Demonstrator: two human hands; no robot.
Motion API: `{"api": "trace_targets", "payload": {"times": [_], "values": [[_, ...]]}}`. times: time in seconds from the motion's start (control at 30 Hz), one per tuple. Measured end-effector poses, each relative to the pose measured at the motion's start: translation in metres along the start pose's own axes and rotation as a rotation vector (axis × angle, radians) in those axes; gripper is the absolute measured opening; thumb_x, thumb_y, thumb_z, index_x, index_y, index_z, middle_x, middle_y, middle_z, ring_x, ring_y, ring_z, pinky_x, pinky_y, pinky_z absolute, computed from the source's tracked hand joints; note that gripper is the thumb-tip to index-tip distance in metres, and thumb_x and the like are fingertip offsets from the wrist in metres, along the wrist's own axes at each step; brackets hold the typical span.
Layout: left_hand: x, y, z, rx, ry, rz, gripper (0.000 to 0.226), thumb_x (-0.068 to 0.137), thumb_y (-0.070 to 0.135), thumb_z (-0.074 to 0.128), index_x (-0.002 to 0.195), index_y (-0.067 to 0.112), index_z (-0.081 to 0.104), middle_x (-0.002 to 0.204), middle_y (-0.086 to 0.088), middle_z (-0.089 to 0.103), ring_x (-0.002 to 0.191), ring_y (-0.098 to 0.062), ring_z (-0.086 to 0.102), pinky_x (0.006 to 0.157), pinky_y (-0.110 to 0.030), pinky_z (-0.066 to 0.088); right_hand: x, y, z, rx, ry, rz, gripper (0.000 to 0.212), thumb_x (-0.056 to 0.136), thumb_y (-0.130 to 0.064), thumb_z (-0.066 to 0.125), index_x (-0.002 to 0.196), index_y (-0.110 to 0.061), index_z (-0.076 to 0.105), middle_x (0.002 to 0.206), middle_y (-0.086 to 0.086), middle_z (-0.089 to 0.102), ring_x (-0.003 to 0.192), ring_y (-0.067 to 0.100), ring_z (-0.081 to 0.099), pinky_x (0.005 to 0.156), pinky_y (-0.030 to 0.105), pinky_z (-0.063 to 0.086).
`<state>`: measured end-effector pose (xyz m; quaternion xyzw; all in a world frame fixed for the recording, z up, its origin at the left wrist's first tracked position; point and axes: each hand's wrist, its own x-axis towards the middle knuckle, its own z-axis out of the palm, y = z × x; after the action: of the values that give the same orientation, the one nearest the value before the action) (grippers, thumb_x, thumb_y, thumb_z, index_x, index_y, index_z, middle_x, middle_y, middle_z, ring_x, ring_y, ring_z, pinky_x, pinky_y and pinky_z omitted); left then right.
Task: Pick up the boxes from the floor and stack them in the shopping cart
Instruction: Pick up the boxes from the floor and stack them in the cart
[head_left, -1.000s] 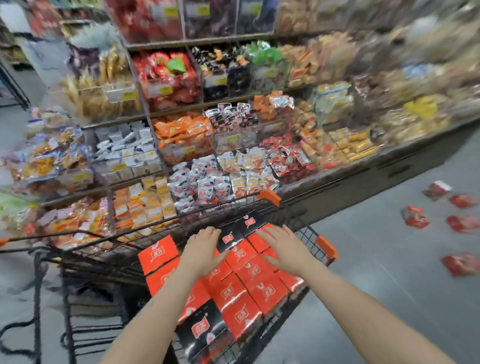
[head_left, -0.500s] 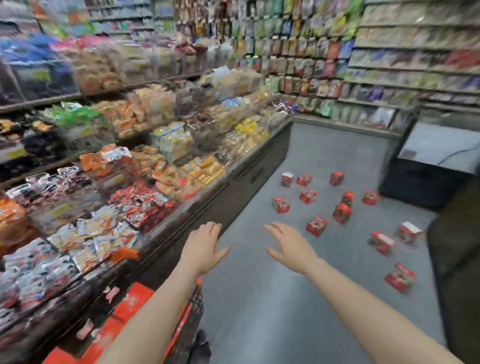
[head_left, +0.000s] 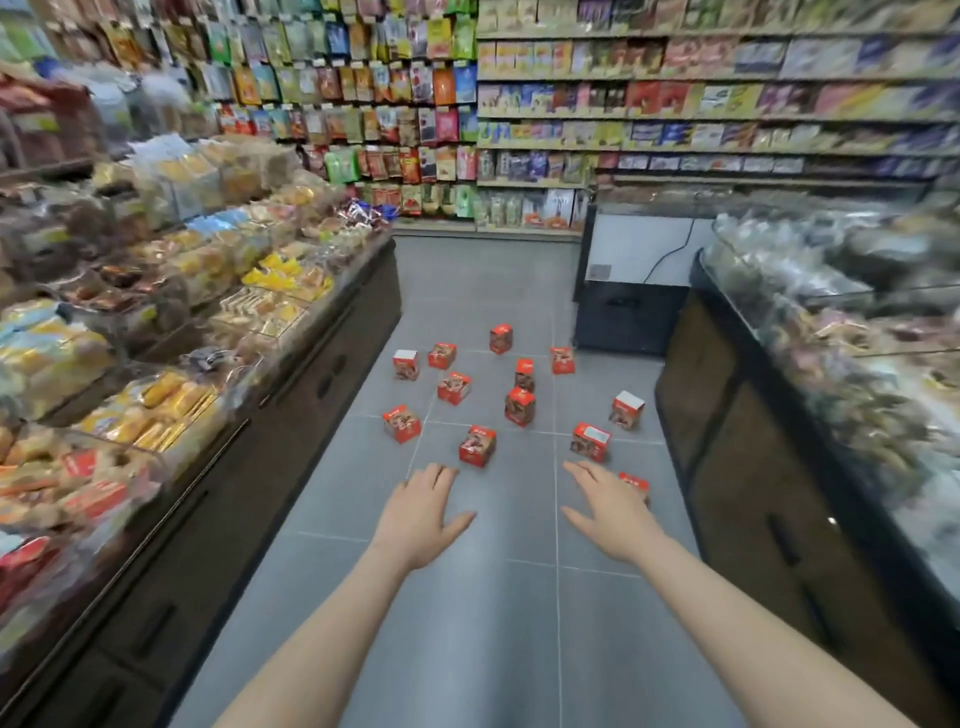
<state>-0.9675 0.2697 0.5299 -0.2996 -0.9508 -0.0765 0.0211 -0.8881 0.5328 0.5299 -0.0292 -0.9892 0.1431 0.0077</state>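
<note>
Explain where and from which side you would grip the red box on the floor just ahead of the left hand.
Judging by its pose, take the red box from above, thumb on one upright side face and fingers on the opposite one. It sits flat on the floor with clear space around it. The open left hand is nearest.

Even, bright overhead light fills the aisle, with only faint shadows under the boxes on the floor. Beyond them the shelves bow with wide-angle distortion. Goods left and right of the boxes smear with blur.
</note>
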Motion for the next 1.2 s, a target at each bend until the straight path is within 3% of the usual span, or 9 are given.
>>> {"api": "trace_targets", "payload": {"times": [0.1,0.23,0.33,0.43,0.6,0.93,1.03,1.13,1.2], "values": [[0.051,0.008,0.014,-0.017,-0.046,0.051,0.089,0.073,0.07,0.012,0.138,0.016,0.038,0.131,-0.003,0.046,0.119,-0.025,0.047,0.095,-0.036,0.039,0.019,0.037,0.002,0.027,-0.027,0.103,0.062,0.091,-0.039,0.053,0.146,-0.02,0.03,0.147,0.001,0.037,0.129,0.021,0.042,0.109,0.032,0.031],[0.135,0.003,0.028,-0.052,-0.065,0.108,0.068,0.089,0.059,0.04,0.14,0.013,0.037,0.138,-0.005,0.043,0.125,-0.026,0.043,0.098,-0.037,0.038,0.069,0.073,-0.003,0.035,-0.023,0.208,0.062,0.09,-0.041,0.053,0.145,-0.021,0.031,0.144,0.001,0.04,0.125,0.025,0.045,0.105,0.037,0.037],[0.205,-0.006,0.029,-0.061,-0.085,0.161,0.075,0.083,0.065,0.029,0.138,0.014,0.038,0.135,-0.003,0.045,0.125,-0.023,0.042,0.099,-0.035,0.039,0.117,0.098,-0.007,0.067,-0.011,0.274,0.063,0.089,-0.042,0.054,0.145,-0.021,0.032,0.143,0.001,0.041,0.126,0.025,0.045,0.105,0.038,0.037],[0.271,-0.015,0.03,-0.074,-0.108,0.217,0.065,0.088,0.06,0.038,0.136,0.016,0.039,0.131,-0.001,0.046,0.122,-0.023,0.045,0.098,-0.034,0.039,0.158,0.117,-0.016,0.109,0.008,0.358,0.062,0.09,-0.042,0.053,0.145,-0.022,0.031,0.144,-0.001,0.041,0.128,0.021,0.044,0.106,0.033,0.037],[0.366,-0.026,0.038,-0.103,-0.136,0.255,0.09,0.072,0.069,0.014,0.139,0.015,0.039,0.129,-0.003,0.047,0.121,-0.024,0.046,0.097,-0.037,0.042,0.208,0.154,-0.019,0.173,0.033,0.5,0.06,0.093,-0.04,0.053,0.146,-0.022,0.03,0.147,-0.001,0.038,0.13,0.018,0.042,0.105,0.031,0.036],[0.515,-0.011,0.104,-0.107,-0.24,0.28,0.085,0.074,0.069,0.014,0.137,0.018,0.039,0.127,0.001,0.046,0.116,-0.022,0.048,0.092,-0.036,0.043,0.295,0.262,-0.001,0.252,-0.033,0.648,0.065,0.093,-0.043,0.055,0.147,-0.018,0.029,0.148,0.001,0.036,0.131,0.019,0.042,0.105,0.031,0.037],[0.569,0.002,0.118,-0.109,-0.265,0.29,0.084,0.074,0.069,0.014,0.137,0.019,0.038,0.128,0.001,0.045,0.118,-0.022,0.047,0.092,-0.035,0.041,0.332,0.304,0.001,0.285,-0.044,0.684,0.063,0.093,-0.04,0.054,0.146,-0.018,0.029,0.148,0.001,0.036,0.13,0.02,0.042,0.104,0.032,0.039],[0.627,0.014,0.121,-0.121,-0.272,0.295,0.072,0.082,0.064,0.028,0.137,0.018,0.038,0.132,0.001,0.044,0.122,-0.021,0.044,0.093,-0.035,0.039,0.372,0.342,-0.005,0.298,-0.076,0.713,0.063,0.093,-0.038,0.054,0.146,-0.017,0.029,0.148,0.003,0.036,0.129,0.022,0.043,0.104,0.033,0.039],[0.663,0.021,0.121,-0.131,-0.25,0.297,0.077,0.078,0.065,0.023,0.137,0.018,0.039,0.132,0.002,0.045,0.124,-0.02,0.043,0.096,-0.033,0.039,0.398,0.365,-0.012,0.292,-0.084,0.7,0.064,0.093,-0.038,0.054,0.146,-0.015,0.028,0.148,0.004,0.034,0.131,0.023,0.04,0.104,0.033,0.038]]}}
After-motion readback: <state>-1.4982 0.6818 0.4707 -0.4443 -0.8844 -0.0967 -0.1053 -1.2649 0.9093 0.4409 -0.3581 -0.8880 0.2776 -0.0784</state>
